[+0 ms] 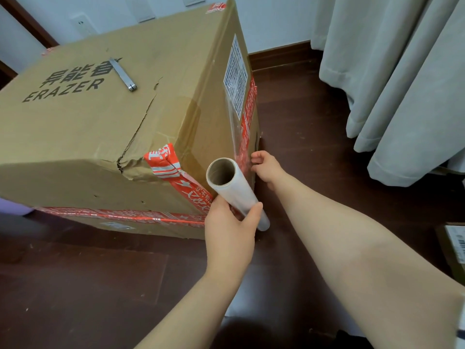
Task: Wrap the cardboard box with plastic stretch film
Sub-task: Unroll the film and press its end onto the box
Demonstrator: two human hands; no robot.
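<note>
brown cardboard box [88,137], dented and torn, banded with orange tape [166,167].

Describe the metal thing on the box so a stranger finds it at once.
Start at the cardboard box on the dark floor. On its top face, right of the printed ERAZER lettering, lies a slim silver metal bar, the only loose item there.

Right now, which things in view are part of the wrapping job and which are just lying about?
Job: box; film roll, in left hand; film on box side, right hand at it.
Lying about: metal tool on box top, untouched; curtain; small carton at right.
</note>
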